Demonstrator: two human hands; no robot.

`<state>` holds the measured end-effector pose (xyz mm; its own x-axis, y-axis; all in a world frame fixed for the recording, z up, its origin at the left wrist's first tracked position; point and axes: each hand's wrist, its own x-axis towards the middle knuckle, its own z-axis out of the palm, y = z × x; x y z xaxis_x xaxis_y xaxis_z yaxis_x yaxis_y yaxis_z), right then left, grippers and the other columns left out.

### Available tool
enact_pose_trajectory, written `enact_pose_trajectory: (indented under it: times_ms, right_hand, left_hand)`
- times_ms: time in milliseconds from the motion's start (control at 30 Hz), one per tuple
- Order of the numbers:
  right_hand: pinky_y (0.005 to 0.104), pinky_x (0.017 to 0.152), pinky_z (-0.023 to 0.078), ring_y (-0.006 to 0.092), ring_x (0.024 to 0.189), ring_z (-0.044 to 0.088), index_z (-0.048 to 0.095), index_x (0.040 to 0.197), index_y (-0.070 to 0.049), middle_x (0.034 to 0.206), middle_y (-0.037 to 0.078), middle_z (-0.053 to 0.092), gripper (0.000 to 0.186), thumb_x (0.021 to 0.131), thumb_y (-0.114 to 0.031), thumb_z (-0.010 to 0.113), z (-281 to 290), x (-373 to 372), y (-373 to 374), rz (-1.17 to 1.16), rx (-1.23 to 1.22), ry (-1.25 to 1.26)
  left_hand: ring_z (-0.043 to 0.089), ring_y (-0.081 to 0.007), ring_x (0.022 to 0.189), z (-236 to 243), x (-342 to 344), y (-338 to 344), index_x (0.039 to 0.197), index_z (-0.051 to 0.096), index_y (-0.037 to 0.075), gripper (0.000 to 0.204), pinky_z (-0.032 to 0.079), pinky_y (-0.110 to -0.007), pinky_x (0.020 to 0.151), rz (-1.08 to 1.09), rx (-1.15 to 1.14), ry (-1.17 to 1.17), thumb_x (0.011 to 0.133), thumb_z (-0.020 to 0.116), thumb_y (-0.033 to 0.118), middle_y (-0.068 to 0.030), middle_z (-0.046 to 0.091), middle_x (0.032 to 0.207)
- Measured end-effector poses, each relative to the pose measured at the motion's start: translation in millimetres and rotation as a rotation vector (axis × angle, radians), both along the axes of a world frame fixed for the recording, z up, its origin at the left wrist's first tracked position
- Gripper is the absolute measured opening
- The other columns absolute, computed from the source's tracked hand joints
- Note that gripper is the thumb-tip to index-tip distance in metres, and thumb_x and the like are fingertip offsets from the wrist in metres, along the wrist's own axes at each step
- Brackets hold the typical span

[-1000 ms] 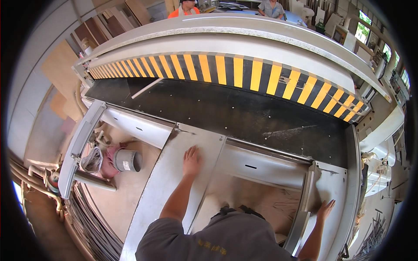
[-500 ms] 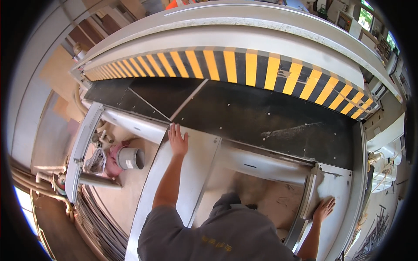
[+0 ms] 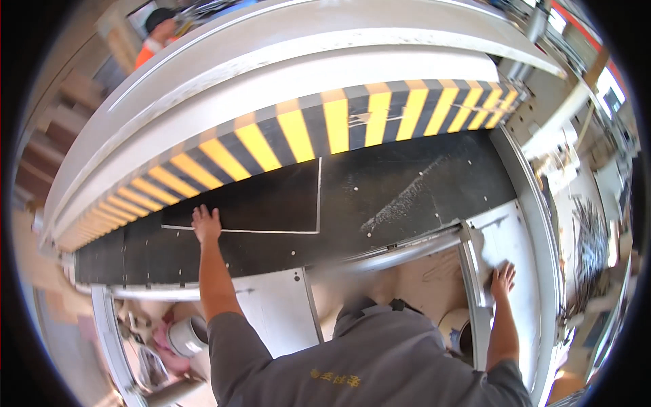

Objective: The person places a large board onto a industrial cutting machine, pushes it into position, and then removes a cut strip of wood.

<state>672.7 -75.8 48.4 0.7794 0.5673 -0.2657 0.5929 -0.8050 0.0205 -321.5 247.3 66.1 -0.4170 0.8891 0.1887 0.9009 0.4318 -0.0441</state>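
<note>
A dark flat board (image 3: 271, 203) with pale edges lies on the black machine bed (image 3: 400, 197), its far part out of sight beneath a yellow-and-black striped beam (image 3: 298, 132). Resting on the board's near edge, my left hand (image 3: 206, 222) has its fingers spread and grips nothing. My right hand (image 3: 503, 277) lies open on the grey metal support plate (image 3: 522, 251) at the right, with its fingers stretched out.
Another metal support plate (image 3: 278, 308) extends from the bed under my left arm. Floor-level gaps beside it show a grey bucket (image 3: 186, 337) at left and another bucket (image 3: 456, 329) at right. Beyond the beam stands a person (image 3: 157, 34) in orange.
The board has slid farther in over the black bed, away from its near edge. My left hand has moved forward from the metal plate onto the board. The view has turned.
</note>
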Motion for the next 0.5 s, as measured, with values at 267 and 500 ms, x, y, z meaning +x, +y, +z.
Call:
enact_pose_trajectory:
  times_ms: [267,500]
  right_hand:
    - [0.0615,0.124,0.011,0.0382,0.159,-0.001,0.009,0.166,-0.028,0.173,0.014,0.000,0.085,0.098,-0.058,0.050,29,-34,7,-0.076,0.025,0.138]
    - [0.0570,0.125,0.013,0.0397,0.159,0.002,0.013,0.166,-0.026,0.173,0.015,0.002,0.082,0.099,-0.054,0.051,44,-49,7,-0.128,-0.009,0.107]
  left_hand:
    - [0.037,-0.0360,0.147,11,-33,77,0.150,0.047,0.010,0.076,0.029,-0.055,0.119,0.172,-0.115,-0.227,0.102,0.035,0.067,-0.0190,0.046,0.155]
    - [0.066,-0.0427,0.104,-15,147,102,0.118,0.068,-0.005,0.053,0.054,-0.047,0.090,-0.101,0.321,-0.428,0.094,0.069,0.042,-0.0255,0.069,0.117]
